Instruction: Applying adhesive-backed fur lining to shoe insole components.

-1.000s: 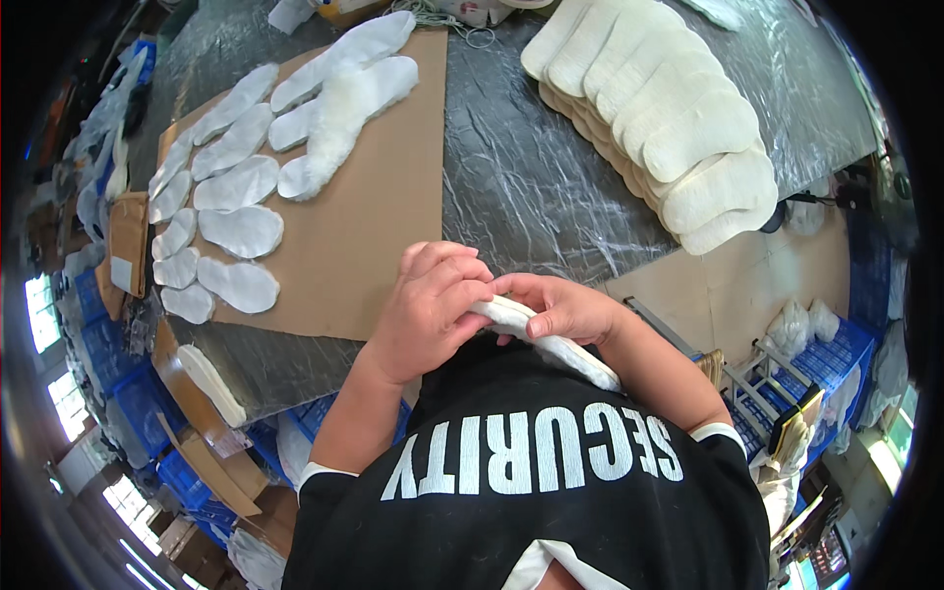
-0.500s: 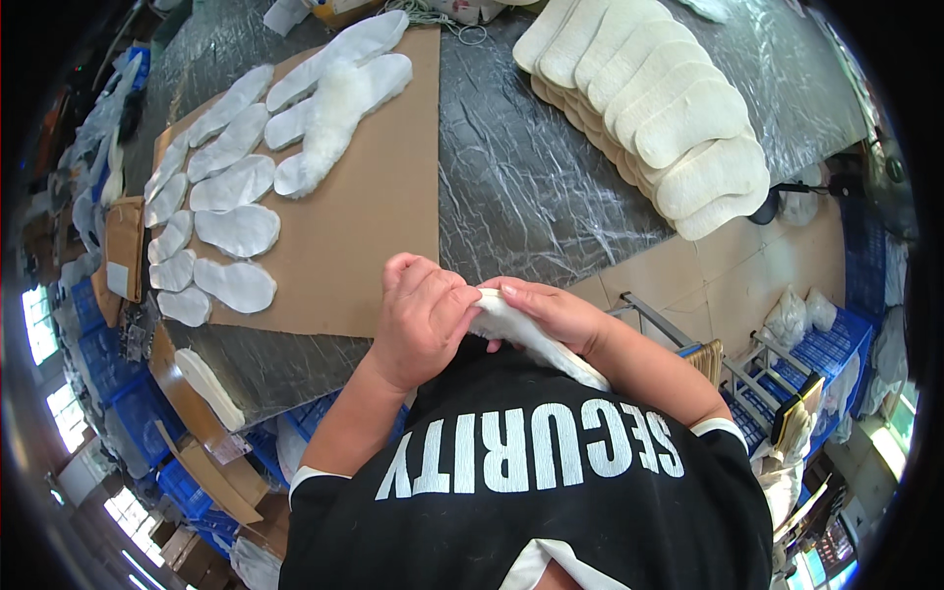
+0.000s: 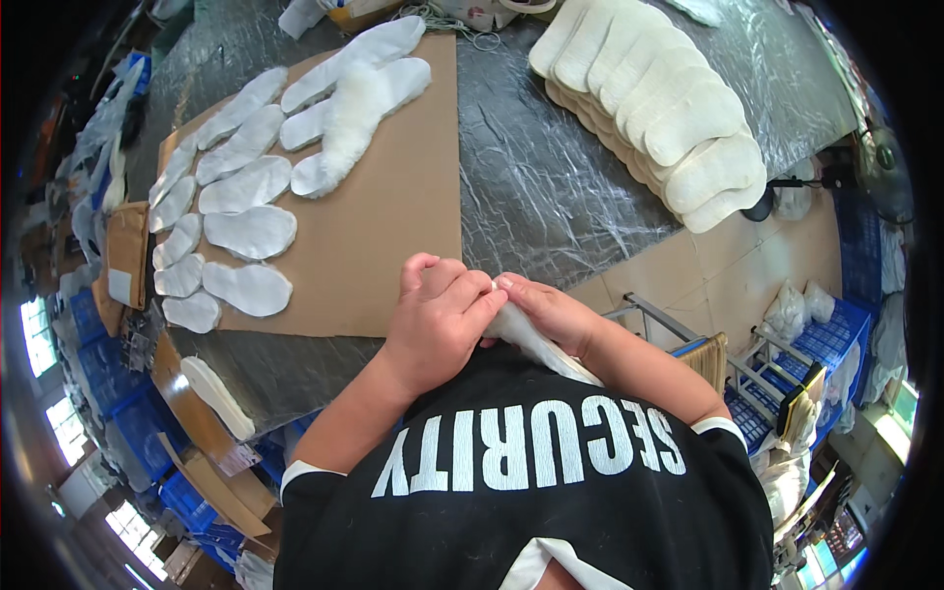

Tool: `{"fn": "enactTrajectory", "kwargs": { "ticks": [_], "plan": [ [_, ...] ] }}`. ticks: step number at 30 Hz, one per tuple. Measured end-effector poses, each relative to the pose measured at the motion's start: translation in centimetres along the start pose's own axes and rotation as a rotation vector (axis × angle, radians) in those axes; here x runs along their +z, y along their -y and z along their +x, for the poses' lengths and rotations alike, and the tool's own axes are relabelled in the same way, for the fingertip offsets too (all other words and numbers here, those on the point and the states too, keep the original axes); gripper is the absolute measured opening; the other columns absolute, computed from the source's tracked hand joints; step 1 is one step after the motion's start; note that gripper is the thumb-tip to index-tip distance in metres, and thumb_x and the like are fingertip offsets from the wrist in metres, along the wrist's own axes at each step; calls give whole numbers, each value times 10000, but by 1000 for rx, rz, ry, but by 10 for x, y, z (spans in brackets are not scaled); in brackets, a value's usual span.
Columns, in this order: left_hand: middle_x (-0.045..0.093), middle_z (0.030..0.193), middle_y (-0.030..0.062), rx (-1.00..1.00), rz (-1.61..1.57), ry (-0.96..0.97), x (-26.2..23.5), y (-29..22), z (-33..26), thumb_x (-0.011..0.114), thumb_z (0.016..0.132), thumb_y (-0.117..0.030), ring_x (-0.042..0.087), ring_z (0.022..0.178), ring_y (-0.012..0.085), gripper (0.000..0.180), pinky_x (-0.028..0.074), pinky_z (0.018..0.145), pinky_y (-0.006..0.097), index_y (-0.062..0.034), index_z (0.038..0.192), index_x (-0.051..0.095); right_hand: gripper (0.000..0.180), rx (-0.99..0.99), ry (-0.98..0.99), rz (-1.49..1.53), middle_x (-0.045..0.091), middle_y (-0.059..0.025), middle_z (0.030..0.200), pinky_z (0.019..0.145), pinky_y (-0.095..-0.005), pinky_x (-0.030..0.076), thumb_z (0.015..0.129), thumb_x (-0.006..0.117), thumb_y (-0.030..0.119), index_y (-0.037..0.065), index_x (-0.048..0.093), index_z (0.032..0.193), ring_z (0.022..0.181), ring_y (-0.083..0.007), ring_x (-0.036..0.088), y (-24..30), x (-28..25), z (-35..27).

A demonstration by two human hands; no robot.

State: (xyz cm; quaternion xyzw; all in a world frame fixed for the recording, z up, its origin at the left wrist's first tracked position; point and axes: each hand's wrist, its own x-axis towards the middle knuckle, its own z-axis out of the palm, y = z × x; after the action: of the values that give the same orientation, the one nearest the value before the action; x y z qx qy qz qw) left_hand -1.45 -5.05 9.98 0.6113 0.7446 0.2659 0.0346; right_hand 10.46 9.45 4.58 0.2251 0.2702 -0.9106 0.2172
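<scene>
Two hands: left hand (image 3: 438,320) and right hand (image 3: 551,313) both pinch one white insole (image 3: 536,344) — close together.
Cardboard sheet (image 3: 393,216): more white insoles (image 3: 251,231) lie flat on it.

Insole (image 3: 536,344) (mostly hand-hidden)

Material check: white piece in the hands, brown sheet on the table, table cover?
White insole piece, held by left hand and right hand: looks like soft fleece, fuzzy, bends. Brown sheet: matte cardboard, probably. Table cover: wrinkled glossy grey film, likely plastic.
</scene>
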Motion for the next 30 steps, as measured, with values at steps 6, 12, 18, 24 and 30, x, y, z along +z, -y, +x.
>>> {"fn": "enactTrajectory", "kwargs": {
  "ticks": [6,12,18,24,30],
  "plan": [
    [601,872,-19,-8,29,102,-18,21,-6,664,754,-96,546,870,193,98,344,901,432,-99,850,683,359,12,19,7,609,-141,1076,870,-351,531,1018,463,364,30,496,1144,974,-229,629,-2,15,15],
    [620,952,-13,161,68,53,-16,41,-23,633,753,-138,563,938,190,99,338,983,451,-100,844,622,300,-44,-128,-249,610,-91,1045,825,-288,492,1030,450,311,41,532,1132,929,-161,598,-19,6,39],
    [649,939,8,61,-104,3,-13,57,-35,629,791,-76,577,879,231,94,376,872,432,-95,840,551,299,-74,-100,-83,592,-50,1021,834,-294,454,1038,431,315,48,536,1124,931,-137,554,-19,33,41],
    [635,930,-7,6,-122,-33,-15,55,-35,638,752,-50,571,907,220,150,363,881,444,-97,872,564,476,-342,32,-710,596,-143,1049,854,-353,448,931,624,423,18,471,1127,973,-195,573,-17,27,30],
    [644,917,12,-32,-105,-8,-23,46,-37,645,785,-61,574,850,248,124,365,848,446,-84,862,551,409,-333,-165,-1063,633,-274,811,701,-457,493,836,729,252,-19,491,1027,798,-436,638,0,58,15]
  ]
}}
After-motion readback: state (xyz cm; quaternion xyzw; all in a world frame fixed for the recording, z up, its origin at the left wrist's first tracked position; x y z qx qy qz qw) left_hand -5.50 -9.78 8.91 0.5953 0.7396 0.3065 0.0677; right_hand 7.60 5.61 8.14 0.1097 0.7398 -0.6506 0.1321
